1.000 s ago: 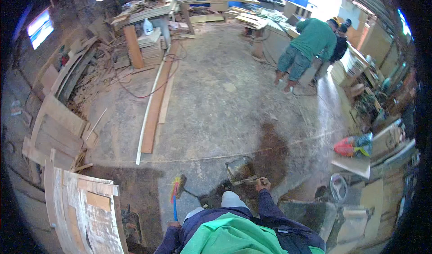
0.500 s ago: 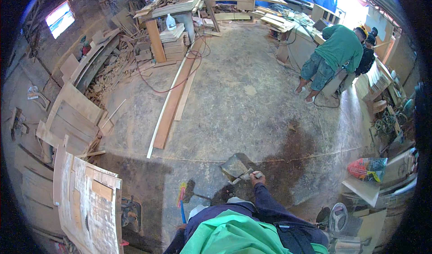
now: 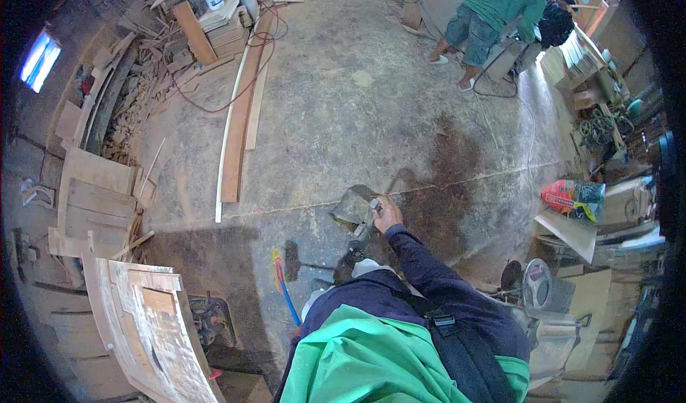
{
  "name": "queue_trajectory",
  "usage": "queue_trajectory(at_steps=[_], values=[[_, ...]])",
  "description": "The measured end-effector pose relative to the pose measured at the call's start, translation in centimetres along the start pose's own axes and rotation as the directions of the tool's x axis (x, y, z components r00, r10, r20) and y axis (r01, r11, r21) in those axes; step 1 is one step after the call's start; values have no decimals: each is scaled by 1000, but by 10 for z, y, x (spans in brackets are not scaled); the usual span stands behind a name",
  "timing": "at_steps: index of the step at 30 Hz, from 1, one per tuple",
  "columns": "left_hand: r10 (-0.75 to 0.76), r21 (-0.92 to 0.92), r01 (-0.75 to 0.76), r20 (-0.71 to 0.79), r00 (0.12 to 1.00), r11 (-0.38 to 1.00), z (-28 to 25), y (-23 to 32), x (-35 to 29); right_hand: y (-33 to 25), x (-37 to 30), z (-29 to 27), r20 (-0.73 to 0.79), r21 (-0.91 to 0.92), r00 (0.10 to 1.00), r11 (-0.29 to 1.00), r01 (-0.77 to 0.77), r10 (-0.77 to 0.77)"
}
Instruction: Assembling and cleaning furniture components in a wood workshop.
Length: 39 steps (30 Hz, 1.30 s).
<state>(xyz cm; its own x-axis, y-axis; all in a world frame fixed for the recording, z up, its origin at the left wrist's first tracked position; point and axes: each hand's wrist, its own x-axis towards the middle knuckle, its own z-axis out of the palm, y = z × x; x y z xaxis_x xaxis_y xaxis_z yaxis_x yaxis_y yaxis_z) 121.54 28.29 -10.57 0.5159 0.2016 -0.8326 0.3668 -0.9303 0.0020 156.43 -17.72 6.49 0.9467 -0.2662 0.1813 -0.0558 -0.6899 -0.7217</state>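
Observation:
My right hand [image 3: 388, 214] reaches out over the floor from a dark sleeve, its fingers wrapped round the handle of a dustpan [image 3: 351, 208]. The pan is grey and worn, in front of my feet. On the left, close to my body, a broom [image 3: 290, 298] slants down with a blue handle and a pink-and-yellow head. Its upper end runs behind my clothing, where my left hand is hidden. Green cloth and a dark strap cover part of my body.
Long boards [image 3: 239, 124] lie on the floor ahead, with a red hose [image 3: 221, 106] across them. A worn white-painted panel [image 3: 153, 310] stands at left. A person in green [image 3: 500, 10] bends at the far right. A red-and-black bag [image 3: 572, 197] rests on the right.
The view has tipped down, so the floor things sit higher in the picture. My right hand still grips the dustpan. My left hand, partly showing before, is now hidden.

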Motion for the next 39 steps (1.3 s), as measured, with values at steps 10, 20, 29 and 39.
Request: queue_trajectory(at_steps=[10,20,29,39], values=[[59,-55,-58,5,998,997,0,-8,15,-48,-10,11,277,-208,961,978,35,24],[-376,-669,305,42,926,677,22,-30,-10,-41,-56,20,496,-480,825,877,0,271],[-391,-811,76,-195,899,580,-60,-27,-138,139,-44,31,413,109,786,832,-544,460],[-643,-795,-415,-604,471,443,-210,-8,-240,-6,-38,77,464,-692,812,717,82,355]])
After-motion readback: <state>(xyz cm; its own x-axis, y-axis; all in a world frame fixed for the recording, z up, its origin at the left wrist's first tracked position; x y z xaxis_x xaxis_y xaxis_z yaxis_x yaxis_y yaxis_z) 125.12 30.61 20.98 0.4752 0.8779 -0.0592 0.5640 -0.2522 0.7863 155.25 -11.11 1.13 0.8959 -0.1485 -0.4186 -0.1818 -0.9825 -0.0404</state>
